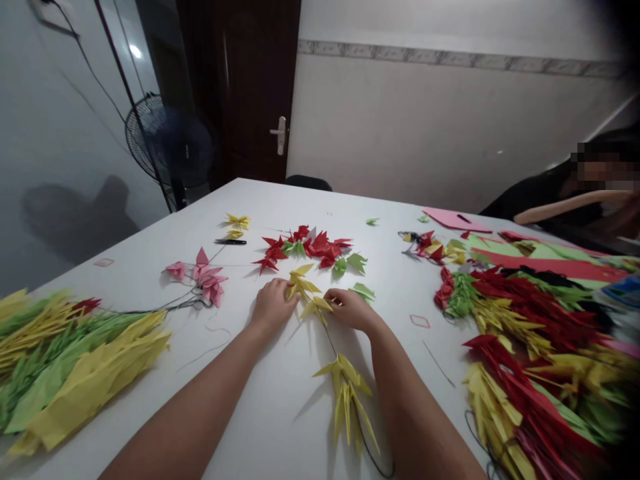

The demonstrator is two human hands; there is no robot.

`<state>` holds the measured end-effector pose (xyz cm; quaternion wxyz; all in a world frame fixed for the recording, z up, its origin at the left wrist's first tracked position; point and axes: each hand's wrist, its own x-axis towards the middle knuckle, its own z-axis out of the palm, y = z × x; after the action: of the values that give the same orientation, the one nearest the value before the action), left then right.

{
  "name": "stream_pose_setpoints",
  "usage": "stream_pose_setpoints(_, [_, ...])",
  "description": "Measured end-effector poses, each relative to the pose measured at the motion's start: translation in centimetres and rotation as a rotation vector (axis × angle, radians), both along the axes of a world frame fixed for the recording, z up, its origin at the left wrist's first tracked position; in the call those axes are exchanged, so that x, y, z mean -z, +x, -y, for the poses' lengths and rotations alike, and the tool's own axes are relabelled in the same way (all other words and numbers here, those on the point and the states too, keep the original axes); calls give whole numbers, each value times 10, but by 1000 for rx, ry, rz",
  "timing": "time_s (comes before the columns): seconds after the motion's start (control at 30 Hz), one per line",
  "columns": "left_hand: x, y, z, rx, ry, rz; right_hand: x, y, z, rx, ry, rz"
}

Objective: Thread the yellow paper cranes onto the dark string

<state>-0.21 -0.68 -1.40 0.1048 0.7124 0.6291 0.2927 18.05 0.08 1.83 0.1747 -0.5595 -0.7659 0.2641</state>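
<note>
between them, the left hand (276, 301) and right hand (349, 308) pinch yellow cranes (306, 288) above the white table (280, 400).

Has a bare left hand (275, 303) and a bare right hand (349, 309), both with compact, rounded backs and short-looking fingers. Narrows at two bare wrists, then widens smoothly into a left forearm (200, 400) and a right forearm (410, 380), each uncovered along all the length in view. Looks broadest toward the lower edge of the view, with soft, rounded outlines. Shows fingertips too small for nail detail.
</note>
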Motion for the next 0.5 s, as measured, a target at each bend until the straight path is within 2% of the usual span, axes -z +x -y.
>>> stream_pose_setpoints(0.2, [-1, -3, -9, 56, 82, -81, 10, -1, -6, 16, 31, -54])
stream_pose_setpoints(0.5, [2, -12, -13, -30, 137, -175, 27, -11, -4, 41, 159, -76])
